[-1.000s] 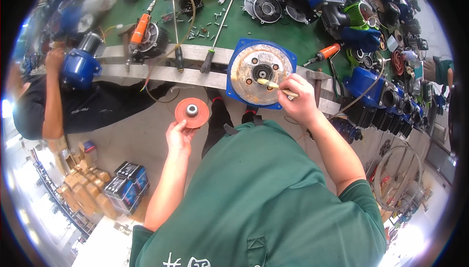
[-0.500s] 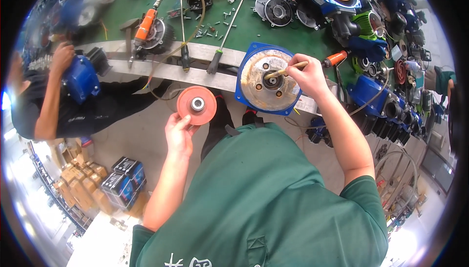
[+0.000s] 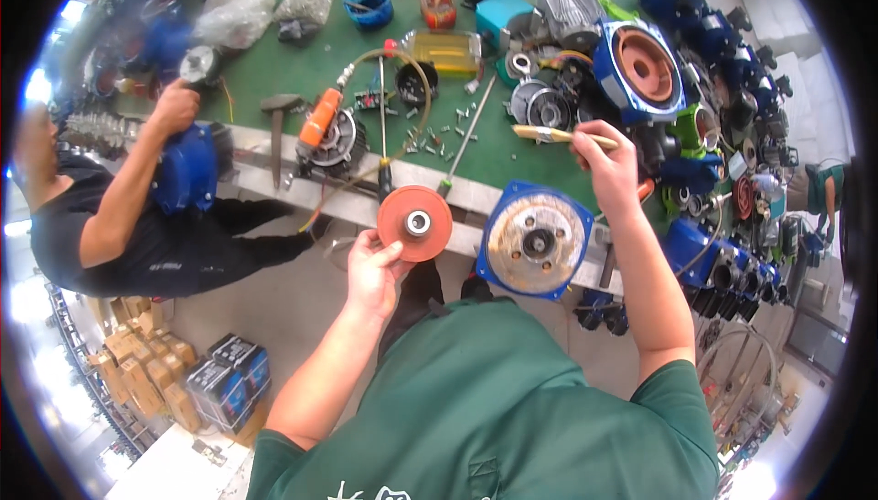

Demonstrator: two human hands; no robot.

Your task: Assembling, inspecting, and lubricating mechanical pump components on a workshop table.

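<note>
My left hand [image 3: 373, 271] pinches the lower edge of a reddish-brown impeller disc [image 3: 398, 226], whose metal hub faces up. It hangs in front of the bench edge. In my right hand [image 3: 605, 166] is a small paintbrush [image 3: 549, 136] with a wooden handle, its bristles pointing left above the green bench top. Nearer to me, a blue square pump housing [image 3: 498, 267] shows a stained round metal face with several bolt holes and a shaft in the middle. The brush is apart from it.
On the green bench [image 3: 265, 70] lie an orange air tool [image 3: 319, 118], a hammer [image 3: 278, 125], loose screws [image 3: 430, 142] and a yellow bottle [image 3: 444, 52]. A blue pot [image 3: 368, 6] and a red pot [image 3: 437, 11] stand farther back. At left a person [image 3: 114, 198] handles a blue pump.
The brush has lifted off the housing's centre and moved up and away over the bench. My view has shifted, showing more of the bench's far side. The impeller disc stays in my left hand.
</note>
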